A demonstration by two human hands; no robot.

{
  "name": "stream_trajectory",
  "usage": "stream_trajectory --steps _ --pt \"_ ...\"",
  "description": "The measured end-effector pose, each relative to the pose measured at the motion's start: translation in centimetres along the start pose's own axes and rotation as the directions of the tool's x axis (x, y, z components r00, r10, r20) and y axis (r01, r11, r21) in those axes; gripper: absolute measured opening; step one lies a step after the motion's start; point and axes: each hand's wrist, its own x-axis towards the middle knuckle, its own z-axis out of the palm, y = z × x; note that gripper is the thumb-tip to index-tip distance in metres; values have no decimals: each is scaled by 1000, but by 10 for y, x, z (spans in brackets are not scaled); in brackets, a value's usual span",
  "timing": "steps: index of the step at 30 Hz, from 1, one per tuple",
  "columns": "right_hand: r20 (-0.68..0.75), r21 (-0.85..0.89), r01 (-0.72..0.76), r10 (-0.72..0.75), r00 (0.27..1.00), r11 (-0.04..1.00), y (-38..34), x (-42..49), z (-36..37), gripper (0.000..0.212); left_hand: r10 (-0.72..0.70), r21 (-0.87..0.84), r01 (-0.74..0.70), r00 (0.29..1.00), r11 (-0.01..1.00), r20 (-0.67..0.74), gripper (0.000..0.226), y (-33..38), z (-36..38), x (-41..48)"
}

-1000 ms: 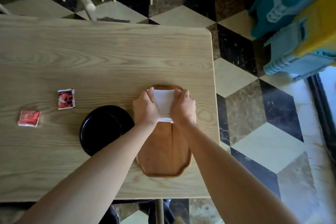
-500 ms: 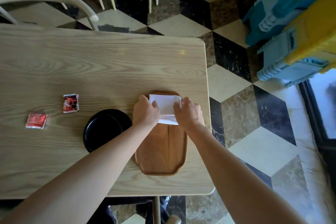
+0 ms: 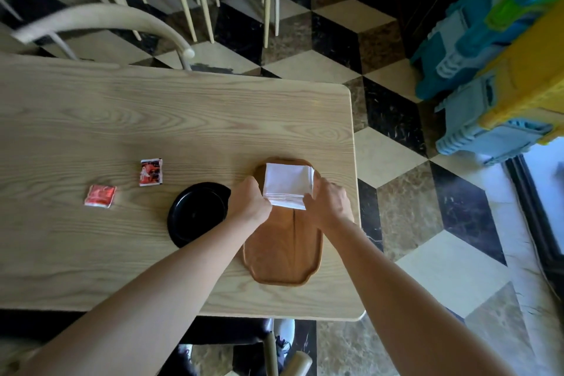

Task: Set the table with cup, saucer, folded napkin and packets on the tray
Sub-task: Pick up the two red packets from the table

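- Both hands on the napkin [image 3: 288,185]: left hand [image 3: 248,200] pinches its near-left corner, right hand [image 3: 328,203] grips the near-right edge. Fingertips mostly hidden under the knuckles, so exact grip is a judgement, but both look closed on the cloth.
- Napkin is white, folded to a rough square, lying at the far end of the wooden tray [image 3: 283,253]. Near edge shows a second layer sticking out, so the fold looks not quite squared up.
- Tray sits near the right edge of the table [image 3: 183,119], long axis pointing away from the person. Rest of tray bare.
- Saucer [image 3: 197,212]: black, round, on the table just left of the tray, partly covered by the left forearm. Not on the tray.
- Two red packets on the table, well left of the tray: first packet [image 3: 151,171] beyond the saucer, second packet [image 3: 100,195] further left. Both untouched.
- No cup anywhere in view.
- Status: napkin placement nearly done, likely final straightening. Left to do: saucer onto tray, cup onto saucer (needs fetching from out of frame), both packets onto tray.
- Roughly a quarter through, as a judgement.
- Watch item: napkin takes the far end, so saucer and packets must share the near part of the tray.
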Motion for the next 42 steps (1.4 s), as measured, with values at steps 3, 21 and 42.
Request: stream_trajectory --steps 3,21,42 --pt "-39 -18 10 -11 999 1000 -14 -18 -10 36 4 1 -4 1000 1000 -2 26 -5 -27 -10" --pt "-91 -94 344 -352 931 934 -295 -132 -60 25 161 109 -140 962 984 -222 18 -110 -319 -56" --pt "188 -215 339 -302 935 916 -332 -33 136 49 265 159 -257 964 953 -32 53 -298 -220 78"
